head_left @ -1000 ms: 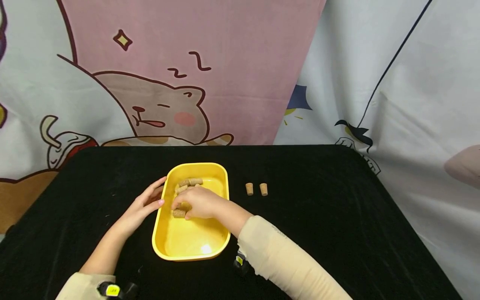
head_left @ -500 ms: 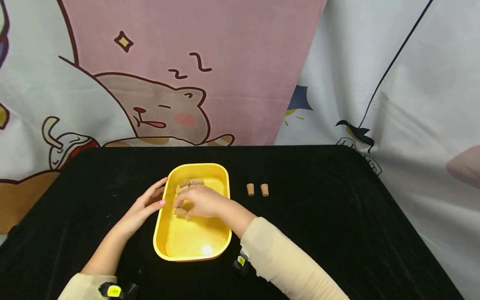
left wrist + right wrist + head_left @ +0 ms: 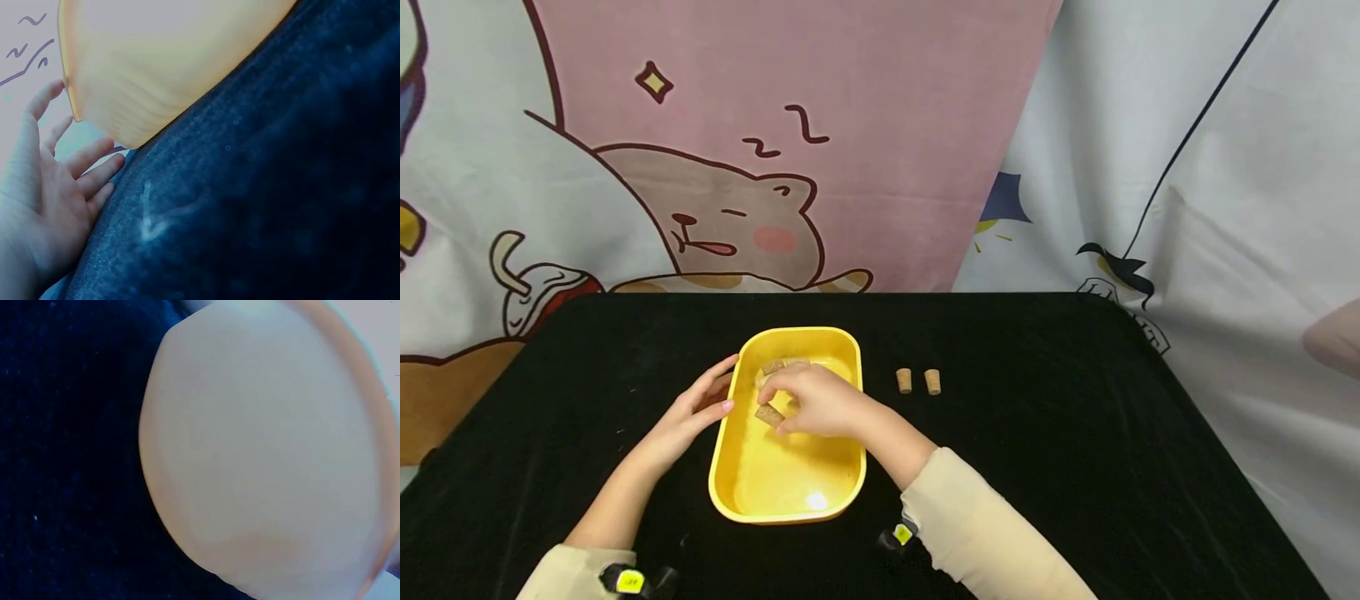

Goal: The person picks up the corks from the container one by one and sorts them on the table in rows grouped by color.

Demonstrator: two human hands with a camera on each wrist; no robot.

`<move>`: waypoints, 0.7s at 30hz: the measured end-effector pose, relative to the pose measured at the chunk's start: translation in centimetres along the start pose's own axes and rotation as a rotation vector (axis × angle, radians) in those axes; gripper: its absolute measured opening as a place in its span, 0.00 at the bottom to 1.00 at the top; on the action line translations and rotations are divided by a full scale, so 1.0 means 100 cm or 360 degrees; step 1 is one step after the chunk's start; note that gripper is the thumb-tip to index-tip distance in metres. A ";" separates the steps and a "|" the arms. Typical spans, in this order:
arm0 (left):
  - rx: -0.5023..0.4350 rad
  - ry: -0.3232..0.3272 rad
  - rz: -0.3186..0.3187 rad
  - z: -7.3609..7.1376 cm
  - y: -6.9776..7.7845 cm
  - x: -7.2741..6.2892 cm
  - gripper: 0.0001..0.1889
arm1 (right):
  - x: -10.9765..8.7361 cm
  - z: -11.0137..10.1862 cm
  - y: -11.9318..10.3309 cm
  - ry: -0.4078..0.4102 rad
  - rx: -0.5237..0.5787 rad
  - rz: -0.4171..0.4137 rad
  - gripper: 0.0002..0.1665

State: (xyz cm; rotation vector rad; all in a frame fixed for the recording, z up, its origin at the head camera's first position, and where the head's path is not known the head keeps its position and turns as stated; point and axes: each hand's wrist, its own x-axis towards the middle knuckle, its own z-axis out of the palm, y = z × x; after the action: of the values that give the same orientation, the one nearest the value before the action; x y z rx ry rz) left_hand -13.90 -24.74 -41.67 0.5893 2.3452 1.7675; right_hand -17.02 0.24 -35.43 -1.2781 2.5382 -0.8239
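A yellow plastic tray lies on the black cloth in the head view. Over its inside, my right hand pinches a cork between thumb and index finger; the cork is tilted. Beyond that hand several more corks lie at the tray's far left, partly hidden by it. My left hand rests its fingertips against the tray's left side, fingers loosely straight. The left wrist view shows that same hand beside the tray wall. In the right wrist view the tray's outer wall hides the fingers.
Two tapered corks, a left one and a right one, stand on the cloth to the right of the tray. Behind the black table hangs a printed curtain.
My right hand has shifted slightly away from me and to the right, and the cork between its fingers has tilted. My left hand stays at the tray. The view has drifted slightly.
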 end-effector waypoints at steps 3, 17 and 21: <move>-0.0002 0.0000 -0.0003 0.000 0.000 0.001 0.31 | -0.006 -0.005 -0.001 0.0058 0.0058 -0.0012 0.21; 0.0023 0.0021 -0.0029 0.000 0.001 0.001 0.31 | -0.033 -0.018 -0.007 0.0246 0.0177 0.0003 0.19; 0.0031 0.0017 -0.0024 0.001 0.001 0.001 0.31 | -0.043 -0.019 -0.007 0.0311 0.0201 0.0020 0.19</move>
State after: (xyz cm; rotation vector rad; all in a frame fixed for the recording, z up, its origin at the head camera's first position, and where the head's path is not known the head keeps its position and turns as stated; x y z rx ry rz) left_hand -13.93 -24.63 -41.59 0.5648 2.3703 1.7480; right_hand -14.61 4.03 -33.82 -1.1949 2.5877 -1.1386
